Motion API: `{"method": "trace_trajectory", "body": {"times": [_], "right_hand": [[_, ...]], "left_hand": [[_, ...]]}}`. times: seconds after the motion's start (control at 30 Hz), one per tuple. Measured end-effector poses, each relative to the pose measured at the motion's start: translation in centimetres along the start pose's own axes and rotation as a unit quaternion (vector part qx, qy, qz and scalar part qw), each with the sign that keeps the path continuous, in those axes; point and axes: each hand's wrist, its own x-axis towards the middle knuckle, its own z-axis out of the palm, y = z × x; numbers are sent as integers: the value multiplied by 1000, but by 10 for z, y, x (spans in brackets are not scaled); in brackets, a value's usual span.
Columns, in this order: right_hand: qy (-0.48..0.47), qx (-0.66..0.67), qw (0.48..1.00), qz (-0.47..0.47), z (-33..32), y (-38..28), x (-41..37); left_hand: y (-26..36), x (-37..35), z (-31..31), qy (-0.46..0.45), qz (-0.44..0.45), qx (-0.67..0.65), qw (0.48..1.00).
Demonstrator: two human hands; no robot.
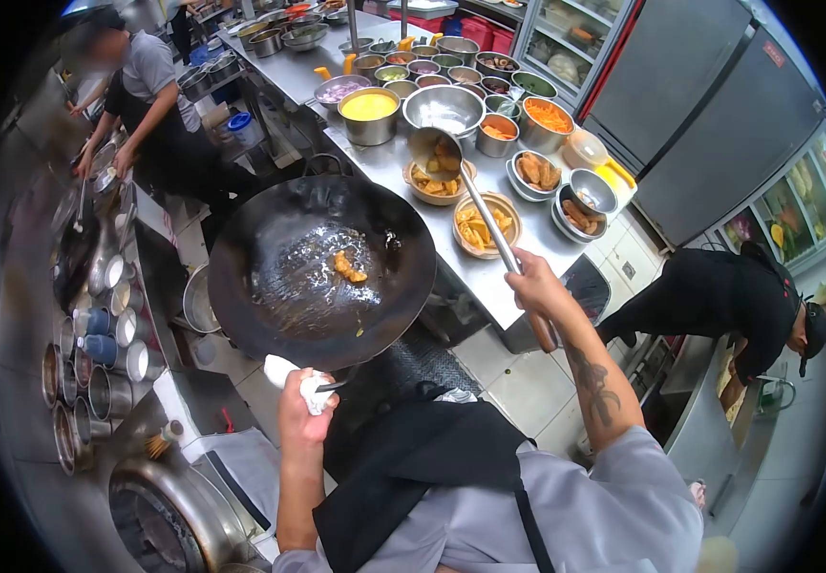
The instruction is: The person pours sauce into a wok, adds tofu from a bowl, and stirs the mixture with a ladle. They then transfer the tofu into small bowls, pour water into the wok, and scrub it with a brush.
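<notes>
My left hand (304, 406) is closed around the handle of a large dark wok (270, 286), with a white cloth (314, 390) between palm and metal. A small clump of browned food (347, 268) lies in the oily wok. In my right hand (539, 285) is the long handle of a ladle (435, 153), its bowl holding pieces of food above the steel table. Beneath the ladle stands a clay bowl (423, 196) of orange-brown pieces. Closer to me, a second clay bowl (510, 239) holds similar pieces, with the ladle's handle passing over it.
On the steel table (384, 158) stand a pot of yellow liquid (369, 107), an empty metal bowl (444, 107) and several ingredient containers. One co-worker (160, 105) works at the stove on the left. Another person (719, 296) bends over a counter at right.
</notes>
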Motion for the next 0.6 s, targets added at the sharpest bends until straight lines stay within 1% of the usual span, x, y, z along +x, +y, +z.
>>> {"method": "trace_trajectory", "body": {"times": [0.07,0.1,0.2,0.3,0.43,0.5,0.6], "right_hand": [[5,-33,999,0,-7,15,13],[29,-77,997,-9,-6,21,16],[53,-114,990,-61,-4,31,21],[61,-143,984,-90,-6,33,26],[82,-293,939,-162,-18,41,30],[93,-347,913,-195,-24,23,22],[108,-350,905,-216,-35,-7,8]], "left_hand": [[0,1,0,2,0,-7,1000],[-1,1,0,8,0,-14,1000],[-2,1,1,12,4,-24,1000],[-1,0,2,12,1,-21,1000],[-2,1,2,10,-1,-27,1000],[-1,-1,5,3,-4,-48,999],[-1,-2,10,5,-2,-56,998]]}}
